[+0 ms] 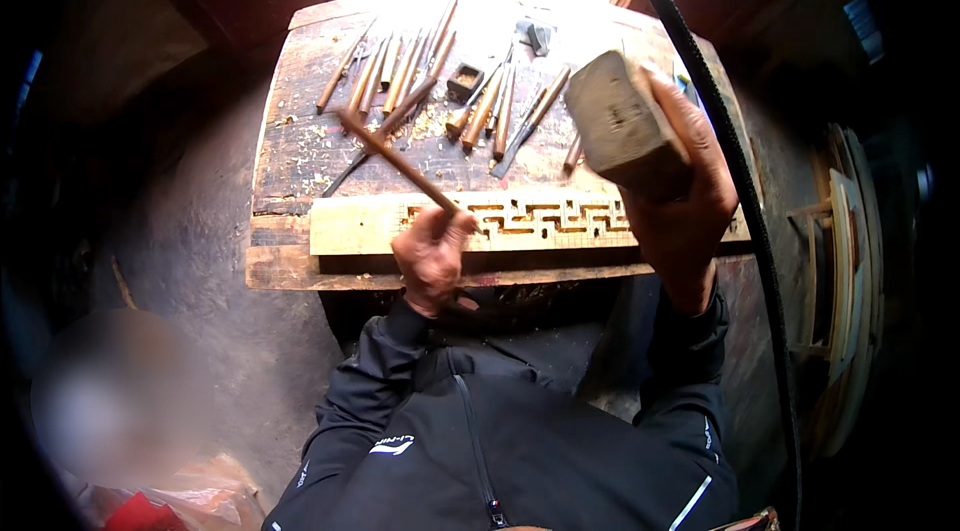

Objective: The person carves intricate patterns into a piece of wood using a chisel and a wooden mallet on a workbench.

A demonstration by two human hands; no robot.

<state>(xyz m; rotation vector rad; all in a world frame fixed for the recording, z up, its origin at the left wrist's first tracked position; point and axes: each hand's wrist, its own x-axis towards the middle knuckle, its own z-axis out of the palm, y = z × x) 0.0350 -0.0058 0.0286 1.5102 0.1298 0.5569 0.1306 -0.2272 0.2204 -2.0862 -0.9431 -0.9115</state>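
Note:
A pale wooden board [365,227] with a carved, pierced fretwork pattern lies along the near side of the workbench. My left hand [434,256] is closed around the lower part of a chisel [395,159], whose slim brown shaft leans up and to the left. Its cutting end is hidden by the hand and the board. Raised at the right, my right hand [695,181] grips a thick wooden mallet block [622,121], held well above the board and apart from the chisel. Its handle is hidden in my grip.
Several wooden-handled chisels [400,76] lie across the far bench [290,146], among shavings. A small dark square box [464,82] sits between them. A black strap [725,116] hangs down at the right. Curved wooden pieces [845,261] stand on the right; a plastic bag [205,496] lies lower left.

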